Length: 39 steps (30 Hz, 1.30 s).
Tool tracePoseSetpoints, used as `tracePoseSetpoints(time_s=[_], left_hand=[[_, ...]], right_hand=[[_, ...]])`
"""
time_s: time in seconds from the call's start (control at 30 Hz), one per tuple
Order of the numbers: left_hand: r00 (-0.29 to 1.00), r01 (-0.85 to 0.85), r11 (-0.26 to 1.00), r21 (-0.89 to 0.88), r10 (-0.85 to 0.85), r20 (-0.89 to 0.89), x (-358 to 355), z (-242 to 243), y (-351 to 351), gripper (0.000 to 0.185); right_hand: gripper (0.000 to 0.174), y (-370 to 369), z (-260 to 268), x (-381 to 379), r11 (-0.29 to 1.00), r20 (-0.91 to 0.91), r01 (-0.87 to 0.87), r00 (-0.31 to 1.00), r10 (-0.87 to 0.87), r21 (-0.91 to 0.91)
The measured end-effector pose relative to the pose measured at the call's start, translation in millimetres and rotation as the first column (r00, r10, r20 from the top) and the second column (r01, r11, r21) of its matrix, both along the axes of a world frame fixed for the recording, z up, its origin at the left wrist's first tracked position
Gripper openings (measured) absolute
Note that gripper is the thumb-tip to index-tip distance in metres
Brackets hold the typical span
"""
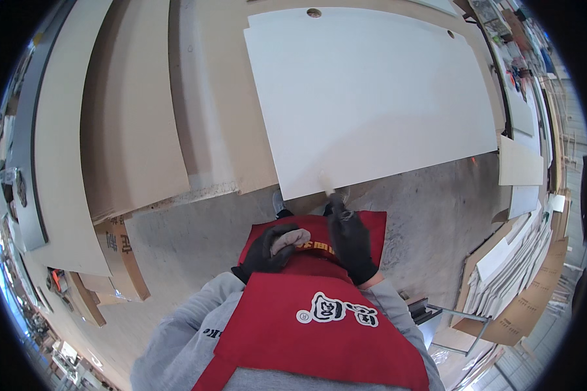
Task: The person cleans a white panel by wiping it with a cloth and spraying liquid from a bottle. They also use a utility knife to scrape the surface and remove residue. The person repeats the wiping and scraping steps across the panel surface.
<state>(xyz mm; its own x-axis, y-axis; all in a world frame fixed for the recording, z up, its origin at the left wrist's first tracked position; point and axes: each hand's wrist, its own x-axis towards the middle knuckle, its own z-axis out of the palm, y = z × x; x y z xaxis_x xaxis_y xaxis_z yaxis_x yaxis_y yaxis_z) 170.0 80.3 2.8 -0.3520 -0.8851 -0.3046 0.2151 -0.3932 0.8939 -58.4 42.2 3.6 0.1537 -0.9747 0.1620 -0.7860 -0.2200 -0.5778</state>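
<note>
A large white panel [376, 93] with two round holes near its far edge lies before me on a stack of brown board. My left hand [269, 248], in a black glove, holds a bunched greyish cloth [290, 239] in front of the red apron [293, 313]. My right hand [349, 237], also black-gloved, is closed around a slim tool with a pale, blurred tip [327, 180]. That tip is over the panel's near edge; whether it touches the panel, I cannot tell. The tool's exact kind is unclear.
Long beige boards [132, 112] lie at the left, with a printed cardboard box [122, 259] below their near end. Stacked white sheets [513, 269] and cardboard stand at the right, near a metal frame [469, 337]. Grey concrete floor [186, 244] shows around me.
</note>
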Motion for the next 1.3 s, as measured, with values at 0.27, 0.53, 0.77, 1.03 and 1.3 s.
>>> tracePoseSetpoints(time_s=[0.27,0.53,0.77,1.03,1.3], left_hand=[[0.988,-0.076,0.996,-0.040,0.081,0.131,-0.9,21.3,-13.7,0.031],[0.943,-0.273,0.912,-0.307,0.317,0.103,-39.2,47.2,-119.9,0.053],[0.347,0.530,0.653,-0.542,0.416,0.841,-128.3,44.1,-174.8,0.077],[0.374,0.659,0.537,-0.526,0.373,0.849,-241.2,33.1,-205.4,0.076],[0.414,0.729,0.448,-0.518,0.315,0.854,-353.8,36.2,-251.8,0.074]], right_hand=[[0.017,-18.7,2.6,-49.5,0.977,-0.033,0.203,0.979,-0.201,0.068],[0.017,-46.0,6.3,-120.1,0.786,0.158,0.563,0.778,-0.608,0.254],[0.012,-43.3,-0.2,-128.0,0.981,-0.027,0.169,0.986,-0.167,0.093],[0.021,-120.2,0.1,-329.0,0.736,0.240,0.635,0.695,-0.677,0.235],[0.016,-137.5,11.8,-383.8,0.874,0.141,0.477,0.862,-0.486,0.094]])
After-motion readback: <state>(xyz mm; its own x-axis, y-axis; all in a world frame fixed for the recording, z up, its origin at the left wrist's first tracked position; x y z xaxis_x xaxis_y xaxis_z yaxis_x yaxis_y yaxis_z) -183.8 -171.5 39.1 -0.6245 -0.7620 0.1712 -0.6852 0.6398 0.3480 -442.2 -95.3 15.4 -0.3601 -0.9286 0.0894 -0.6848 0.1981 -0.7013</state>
